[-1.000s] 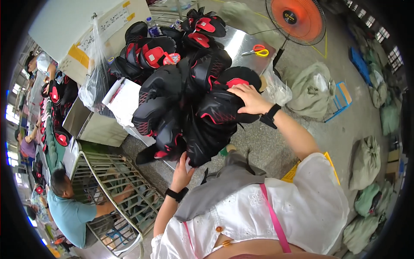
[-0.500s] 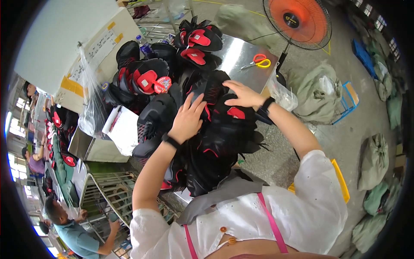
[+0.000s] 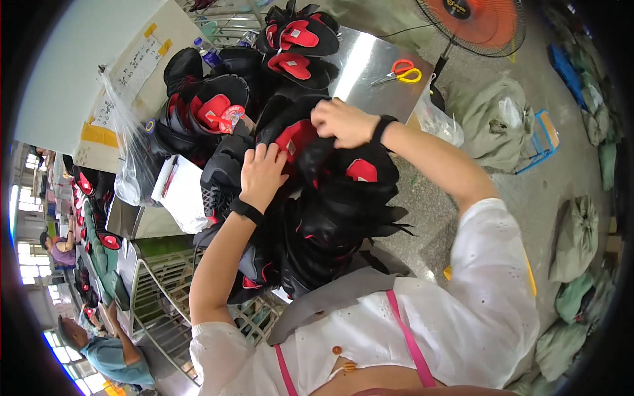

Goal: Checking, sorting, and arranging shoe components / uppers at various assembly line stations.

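Observation:
A pile of black shoe uppers with red linings rises in front of me. Near its top, one shoe upper point(image 3: 290, 140) lies opened, and its red inside shows between my hands. My left hand point(image 3: 263, 173) rests against its near left edge, fingers stretched and thumb apart. My right hand point(image 3: 343, 123) has its fingers curled on the black edge at the other side, gripping it; the fingertips are partly hidden. Just below is another black upper with a red patch point(image 3: 362, 170). To the left stand more black shoes point(image 3: 214, 99), one bearing a round red tag point(image 3: 231, 117).
Scissors point(image 3: 403, 71) with red and yellow handles lie on the metal tabletop point(image 3: 370, 49). Left are a clear plastic bag point(image 3: 132, 158), white paper point(image 3: 185, 195) with a pen, and a bottle point(image 3: 208, 53). An orange fan point(image 3: 472, 23) and sacks point(image 3: 489, 125) stand right. A co-worker point(image 3: 109, 353) is lower left.
My right hand has moved left and curled onto the shoe upper, which now shows its red inside. My left hand has shifted left. The view has moved slightly.

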`<act>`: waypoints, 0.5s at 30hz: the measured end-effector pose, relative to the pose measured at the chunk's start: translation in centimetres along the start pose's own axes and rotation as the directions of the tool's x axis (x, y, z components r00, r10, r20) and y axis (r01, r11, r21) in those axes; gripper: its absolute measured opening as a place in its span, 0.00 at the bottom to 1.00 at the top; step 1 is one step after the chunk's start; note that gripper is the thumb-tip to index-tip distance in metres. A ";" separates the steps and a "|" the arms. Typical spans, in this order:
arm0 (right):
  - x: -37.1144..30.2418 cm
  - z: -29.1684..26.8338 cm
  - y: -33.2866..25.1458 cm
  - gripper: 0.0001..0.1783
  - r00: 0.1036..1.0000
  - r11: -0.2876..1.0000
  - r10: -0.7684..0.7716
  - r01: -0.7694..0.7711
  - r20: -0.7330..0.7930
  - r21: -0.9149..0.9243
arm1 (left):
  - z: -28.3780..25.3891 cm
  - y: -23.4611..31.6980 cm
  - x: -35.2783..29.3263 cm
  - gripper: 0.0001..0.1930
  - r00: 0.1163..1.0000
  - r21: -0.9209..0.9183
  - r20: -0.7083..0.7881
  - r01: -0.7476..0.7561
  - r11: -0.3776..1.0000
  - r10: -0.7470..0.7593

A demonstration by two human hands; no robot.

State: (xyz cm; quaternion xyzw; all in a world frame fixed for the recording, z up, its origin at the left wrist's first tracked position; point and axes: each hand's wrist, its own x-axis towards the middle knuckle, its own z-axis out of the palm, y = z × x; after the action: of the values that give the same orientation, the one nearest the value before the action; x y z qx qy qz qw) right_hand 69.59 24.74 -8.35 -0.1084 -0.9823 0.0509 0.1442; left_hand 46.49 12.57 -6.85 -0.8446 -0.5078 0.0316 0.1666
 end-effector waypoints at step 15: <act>-10.0 -2.1 -8.7 0.07 0.987 0.995 -0.009 -0.006 0.159 0.096 | 6.7 1.3 0.8 0.12 0.959 -0.232 0.200 -0.155 0.960 0.203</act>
State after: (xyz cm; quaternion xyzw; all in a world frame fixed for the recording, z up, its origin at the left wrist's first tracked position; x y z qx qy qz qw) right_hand 77.80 14.16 -7.93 -0.0962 -0.9872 0.1064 0.0703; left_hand 46.43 14.34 -13.45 -0.8914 -0.4448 0.0859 0.0135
